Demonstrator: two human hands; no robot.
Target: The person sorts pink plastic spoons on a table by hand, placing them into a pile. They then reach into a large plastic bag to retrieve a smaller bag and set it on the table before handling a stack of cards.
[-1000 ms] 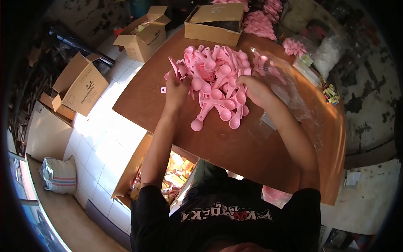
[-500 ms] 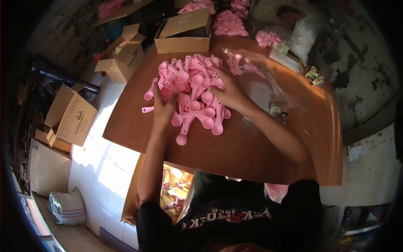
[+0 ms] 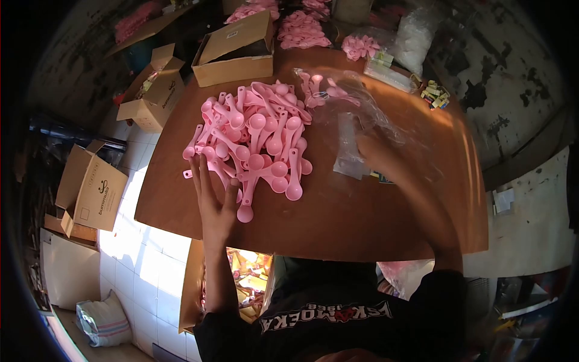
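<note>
A heap of pink measuring spoons (image 3: 259, 130) lies on the brown table (image 3: 301, 232). At the heap's near left edge is my left hand (image 3: 214, 205), fingers spread and touching or close to the lowest spoons. My right hand (image 3: 375, 152) is to the right of the heap, over some clear plastic bags (image 3: 348, 148). Its fingers are curled and partly hidden, and whether it grips a bag cannot be made out. Beyond it, a few pink spoons (image 3: 313, 90) lie by a thin clear plastic sheet.
An open cardboard box (image 3: 235, 66) stands behind the heap. Bagged pink spoons (image 3: 303, 30), a white plastic bundle (image 3: 416, 42) and small yellow packets (image 3: 435, 95) line the far side. More cartons (image 3: 93, 190) stand left on the floor; a box of wrapped packets (image 3: 250, 271) is below the near edge.
My right hand has left the heap and moved right to the clear bags. My left hand has drawn back toward the heap's near left edge. The camera view has shifted, and the heap looks more spread.
</note>
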